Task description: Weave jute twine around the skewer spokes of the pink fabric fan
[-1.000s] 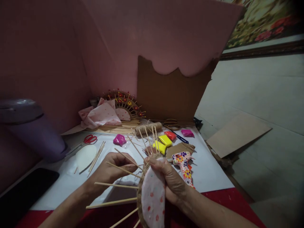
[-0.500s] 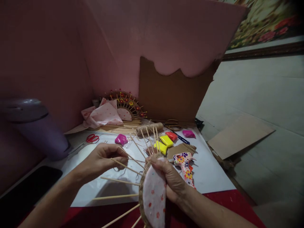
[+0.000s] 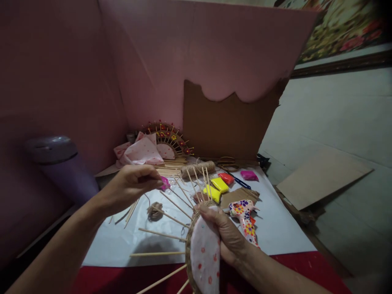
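My right hand (image 3: 225, 232) grips a half-round piece (image 3: 203, 253) covered in white cloth with small red flowers, thumb on its face near the top. Jute cord lines its curved rim, and thin wooden sticks (image 3: 162, 254) fan outward from that edge. Above and left of the sticks, my left hand (image 3: 136, 185) is closed in a pinch on a strand of jute twine (image 3: 176, 194), which runs toward the rim by my right thumb. A small wound bundle of twine (image 3: 155, 211) lies on the white table sheet below my left hand.
A flowered glue gun (image 3: 243, 216) rests on cardboard to the right. Behind are yellow packets (image 3: 219, 184), a twine roll (image 3: 198, 169), scissors (image 3: 228, 163) and a finished-looking decorated fan (image 3: 171, 139). A purple bottle (image 3: 65, 171) stands left; loose sticks (image 3: 131, 213) lie nearby.
My left hand has risen and moved away from the sticks, drawing the twine strand up. The view has shifted slightly, showing the twine bundle and loose sticks. My right hand keeps its grip.
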Motion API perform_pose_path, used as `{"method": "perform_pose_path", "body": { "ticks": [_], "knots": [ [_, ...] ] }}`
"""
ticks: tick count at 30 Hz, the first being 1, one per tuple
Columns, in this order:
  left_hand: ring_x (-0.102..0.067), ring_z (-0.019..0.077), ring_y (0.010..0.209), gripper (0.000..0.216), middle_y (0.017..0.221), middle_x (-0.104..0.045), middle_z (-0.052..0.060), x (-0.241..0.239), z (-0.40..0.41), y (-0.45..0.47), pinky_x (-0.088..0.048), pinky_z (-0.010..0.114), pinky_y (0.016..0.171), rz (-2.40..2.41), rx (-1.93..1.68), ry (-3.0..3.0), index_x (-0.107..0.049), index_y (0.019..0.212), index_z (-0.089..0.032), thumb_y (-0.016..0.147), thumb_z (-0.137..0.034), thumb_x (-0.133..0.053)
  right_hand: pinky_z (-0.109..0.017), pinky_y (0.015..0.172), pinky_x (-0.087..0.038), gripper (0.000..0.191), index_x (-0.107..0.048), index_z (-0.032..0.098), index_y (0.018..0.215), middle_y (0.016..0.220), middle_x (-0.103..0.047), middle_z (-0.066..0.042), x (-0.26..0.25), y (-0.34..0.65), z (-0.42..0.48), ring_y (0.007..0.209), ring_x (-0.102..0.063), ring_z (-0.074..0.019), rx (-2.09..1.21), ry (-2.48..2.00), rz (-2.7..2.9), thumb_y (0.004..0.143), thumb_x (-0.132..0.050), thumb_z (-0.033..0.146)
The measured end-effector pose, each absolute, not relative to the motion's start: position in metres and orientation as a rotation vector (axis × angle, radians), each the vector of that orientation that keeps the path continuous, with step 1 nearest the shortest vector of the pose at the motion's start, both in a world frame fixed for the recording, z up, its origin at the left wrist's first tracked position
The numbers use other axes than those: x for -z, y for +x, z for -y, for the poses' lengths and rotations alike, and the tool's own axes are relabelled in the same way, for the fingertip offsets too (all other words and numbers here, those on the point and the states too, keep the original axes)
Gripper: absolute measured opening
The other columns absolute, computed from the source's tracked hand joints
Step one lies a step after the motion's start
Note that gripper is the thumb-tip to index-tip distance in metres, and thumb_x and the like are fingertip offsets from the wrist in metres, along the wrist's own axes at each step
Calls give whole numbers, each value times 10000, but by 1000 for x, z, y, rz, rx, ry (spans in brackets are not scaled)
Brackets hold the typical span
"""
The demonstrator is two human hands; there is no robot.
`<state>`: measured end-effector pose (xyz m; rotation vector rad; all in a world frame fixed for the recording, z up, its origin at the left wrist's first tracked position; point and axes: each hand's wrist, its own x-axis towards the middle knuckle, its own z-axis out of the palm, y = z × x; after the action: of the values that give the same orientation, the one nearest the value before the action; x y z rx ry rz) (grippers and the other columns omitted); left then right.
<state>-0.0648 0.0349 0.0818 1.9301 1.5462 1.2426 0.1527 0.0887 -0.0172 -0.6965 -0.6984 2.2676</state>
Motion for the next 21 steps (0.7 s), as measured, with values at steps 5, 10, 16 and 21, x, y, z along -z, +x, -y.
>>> {"method": "perform_pose_path", "body": {
  "ticks": [5, 10, 16, 21],
  "knots": [
    [-457, 109, 473, 56, 531, -536, -7, -92, -13, -61, -360, 199, 428, -1437, -1227, 1969, -657, 621, -179, 670, -152, -662, -204, 561, -432, 253, -600, 174, 783, 643, -610, 25, 14, 153, -90, 529, -517, -82, -2223, -714, 654, 578, -745, 208],
    [-445, 132, 518, 92, 527, -490, 9, -79, -6, -62, -366, 244, 479, -1156, -1186, 1851, -676, 599, -188, 680, -153, -649, -195, 540, -422, 301, -604, 179, 849, 634, -606, 34, 15, 153, -91, 504, -504, -72, -2220, -661, 642, 582, -743, 190],
    [-406, 136, 634, 187, 625, -432, 5, -40, -15, -70, -367, 245, 562, -1001, -1464, 1339, -605, 515, -179, 638, -279, -704, -222, 516, -422, 265, -594, 172, 807, 572, -589, 35, 17, 153, -91, 472, -507, -87, -2269, -665, 676, 590, -736, 226],
    [-380, 98, 617, 222, 710, -440, 6, -31, -16, -67, -329, 173, 484, -934, -1453, 1048, -549, 556, -140, 642, -263, -712, -223, 549, -431, 178, -580, 159, 686, 566, -585, 30, 17, 153, -92, 482, -505, -85, -2266, -649, 683, 600, -726, 215]
  ]
}}
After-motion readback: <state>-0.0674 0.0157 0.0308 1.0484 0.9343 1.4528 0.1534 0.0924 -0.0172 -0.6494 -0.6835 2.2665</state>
